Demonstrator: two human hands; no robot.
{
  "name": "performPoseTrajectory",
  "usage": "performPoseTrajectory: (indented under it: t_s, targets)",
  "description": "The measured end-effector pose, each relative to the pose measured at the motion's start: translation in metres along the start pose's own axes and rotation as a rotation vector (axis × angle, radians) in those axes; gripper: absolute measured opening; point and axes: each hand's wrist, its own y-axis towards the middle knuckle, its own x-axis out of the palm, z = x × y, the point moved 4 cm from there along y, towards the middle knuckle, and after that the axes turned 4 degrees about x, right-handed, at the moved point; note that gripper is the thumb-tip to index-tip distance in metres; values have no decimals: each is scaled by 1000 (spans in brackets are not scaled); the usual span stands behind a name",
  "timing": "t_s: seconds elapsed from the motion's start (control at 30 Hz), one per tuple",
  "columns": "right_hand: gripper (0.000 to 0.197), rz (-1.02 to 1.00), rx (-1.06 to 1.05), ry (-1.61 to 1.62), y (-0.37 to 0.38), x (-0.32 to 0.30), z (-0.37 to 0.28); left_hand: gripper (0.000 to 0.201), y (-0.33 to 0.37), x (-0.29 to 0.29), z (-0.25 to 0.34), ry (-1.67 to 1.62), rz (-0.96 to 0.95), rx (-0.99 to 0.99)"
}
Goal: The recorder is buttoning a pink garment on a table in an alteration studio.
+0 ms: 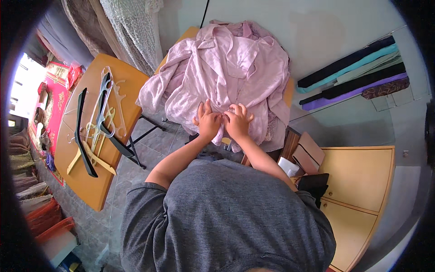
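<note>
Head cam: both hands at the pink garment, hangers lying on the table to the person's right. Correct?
One fix: the hangers lie on the table to the person's left, not right, as the head view shows. The left hand and right hand are indeed at the pink garment.

Left: clothes hangers point(79, 122) on a tan table point(97, 195). Upper right: several coloured cloths point(362, 83). Lower right: a light wooden cabinet point(358, 174).
</note>
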Motion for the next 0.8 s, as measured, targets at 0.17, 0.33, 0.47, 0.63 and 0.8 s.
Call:
performPoseTrajectory:
  t_s: [0.17, 0.33, 0.47, 0.63, 0.8]
  targets:
    - [9, -30, -14, -78, 5, 0, -4, 20, 0, 9, -18, -73, 67, 114]
    - [7, 42, -29, 168, 3, 8, 21, 22, 1, 2, 2, -17, -25, -13]
    - [8, -66, 103, -9, 5, 2, 5, 24, 0, 7, -8, -38, -9, -26]
    - [7, -46, 7, -48, 5, -1, 7, 24, 4, 14, -8, -32, -6, -57]
    - [7, -36, 5, -8, 0, 0, 6, 23, 3, 17, -12, -105, 10, -73]
